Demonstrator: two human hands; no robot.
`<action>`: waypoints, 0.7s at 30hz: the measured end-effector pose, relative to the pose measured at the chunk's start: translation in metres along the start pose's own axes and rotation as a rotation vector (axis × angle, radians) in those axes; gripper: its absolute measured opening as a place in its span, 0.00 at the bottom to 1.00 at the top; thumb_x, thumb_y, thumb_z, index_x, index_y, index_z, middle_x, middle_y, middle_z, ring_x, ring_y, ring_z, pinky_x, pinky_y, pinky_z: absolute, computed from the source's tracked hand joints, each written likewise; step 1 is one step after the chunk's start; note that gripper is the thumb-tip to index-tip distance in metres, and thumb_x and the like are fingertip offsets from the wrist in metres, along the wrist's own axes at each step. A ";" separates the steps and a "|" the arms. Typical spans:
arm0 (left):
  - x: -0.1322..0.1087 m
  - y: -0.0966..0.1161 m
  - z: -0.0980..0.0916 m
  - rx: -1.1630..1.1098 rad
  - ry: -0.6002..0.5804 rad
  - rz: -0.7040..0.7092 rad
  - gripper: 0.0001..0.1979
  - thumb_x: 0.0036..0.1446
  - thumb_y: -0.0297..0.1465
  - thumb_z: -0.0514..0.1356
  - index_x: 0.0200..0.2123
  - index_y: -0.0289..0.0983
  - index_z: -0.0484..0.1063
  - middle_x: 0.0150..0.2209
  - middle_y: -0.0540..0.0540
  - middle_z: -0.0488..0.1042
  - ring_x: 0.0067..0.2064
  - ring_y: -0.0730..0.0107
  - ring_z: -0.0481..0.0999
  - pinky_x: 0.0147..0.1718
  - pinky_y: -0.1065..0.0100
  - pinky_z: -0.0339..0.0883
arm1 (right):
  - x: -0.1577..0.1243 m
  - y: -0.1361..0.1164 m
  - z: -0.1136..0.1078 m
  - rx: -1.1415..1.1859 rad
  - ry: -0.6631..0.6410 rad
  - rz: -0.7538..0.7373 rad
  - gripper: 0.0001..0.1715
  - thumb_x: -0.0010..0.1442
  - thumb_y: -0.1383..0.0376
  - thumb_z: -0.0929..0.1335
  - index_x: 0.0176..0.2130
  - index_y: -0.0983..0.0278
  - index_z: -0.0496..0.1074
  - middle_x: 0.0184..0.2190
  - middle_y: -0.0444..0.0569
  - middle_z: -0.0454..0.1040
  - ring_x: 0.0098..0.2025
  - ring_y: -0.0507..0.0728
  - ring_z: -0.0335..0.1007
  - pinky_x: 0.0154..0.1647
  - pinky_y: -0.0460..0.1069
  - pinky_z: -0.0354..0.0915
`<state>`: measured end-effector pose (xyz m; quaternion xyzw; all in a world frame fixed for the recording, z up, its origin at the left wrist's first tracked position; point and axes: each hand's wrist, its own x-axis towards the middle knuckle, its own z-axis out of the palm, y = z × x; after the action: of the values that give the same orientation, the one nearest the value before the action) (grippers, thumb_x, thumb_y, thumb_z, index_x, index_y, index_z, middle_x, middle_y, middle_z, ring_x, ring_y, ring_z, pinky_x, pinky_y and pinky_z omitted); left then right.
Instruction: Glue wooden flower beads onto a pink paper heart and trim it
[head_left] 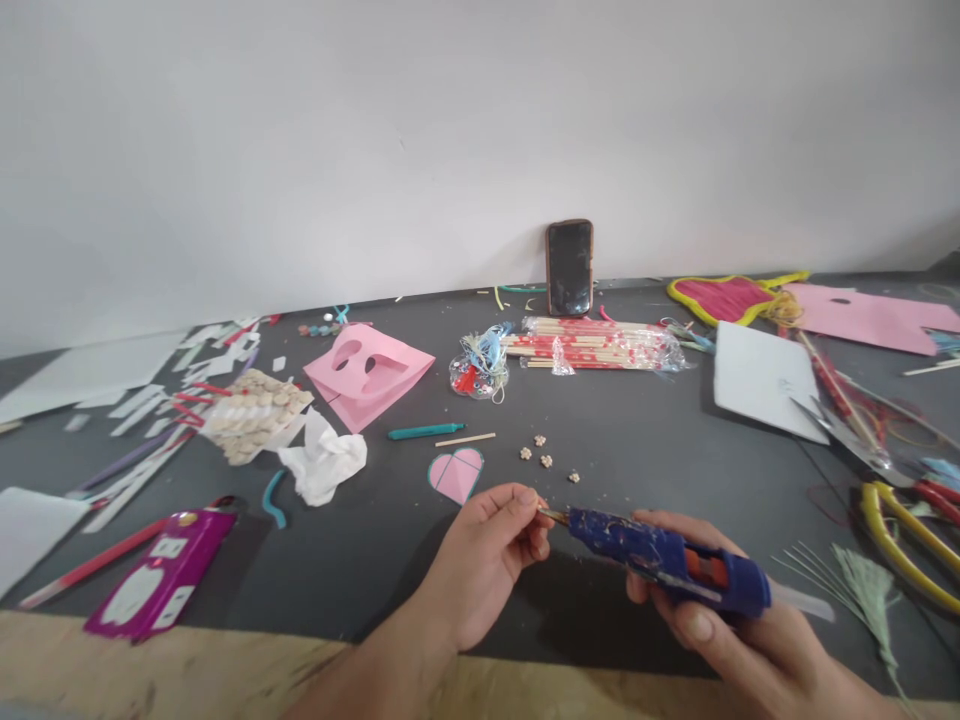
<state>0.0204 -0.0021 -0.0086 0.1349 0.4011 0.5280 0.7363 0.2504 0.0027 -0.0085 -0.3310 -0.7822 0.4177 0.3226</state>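
Observation:
A blue hot glue gun (660, 560) lies in my right hand (727, 620), its fingers wrapped round the body and a clear glue stick poking out of the back. The nozzle points left and meets the fingertips of my left hand (487, 560). Thumb and forefinger of that hand are pinched together; whatever sits between them is too small and hidden to name. Just beyond lies a pink paper heart (456, 474) with a teal outline. Several tiny flower-shaped pieces (546, 461) rest to its right. A thin wooden stick (465, 439) and a teal pen (426, 431) lie behind the heart.
A phone (570, 268) leans on the wall behind packs of wooden sticks (600, 345). Folded pink paper (367, 370), crumpled tissue (324, 462) and a purple packet (161, 575) are at left. Yellow-handled scissors (892, 530) and a white pad (765, 380) lie at right.

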 end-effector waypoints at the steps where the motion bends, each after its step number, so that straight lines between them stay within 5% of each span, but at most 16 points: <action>1: 0.000 0.000 0.000 0.001 0.010 -0.002 0.13 0.47 0.35 0.69 0.25 0.31 0.72 0.24 0.49 0.70 0.25 0.79 0.66 0.27 0.74 0.61 | 0.000 0.001 0.000 -0.003 0.002 0.003 0.26 0.64 0.62 0.63 0.60 0.56 0.57 0.35 0.50 0.77 0.33 0.56 0.76 0.29 0.45 0.71; 21: 0.000 0.000 -0.001 0.026 0.004 -0.005 0.13 0.46 0.36 0.69 0.25 0.32 0.73 0.24 0.50 0.70 0.26 0.79 0.65 0.28 0.74 0.60 | 0.001 0.002 -0.001 -0.012 0.004 -0.001 0.25 0.64 0.61 0.64 0.59 0.57 0.58 0.35 0.51 0.77 0.34 0.57 0.76 0.29 0.46 0.72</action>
<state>0.0193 -0.0019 -0.0092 0.1425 0.4097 0.5213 0.7349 0.2510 0.0044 -0.0100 -0.3335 -0.7842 0.4120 0.3224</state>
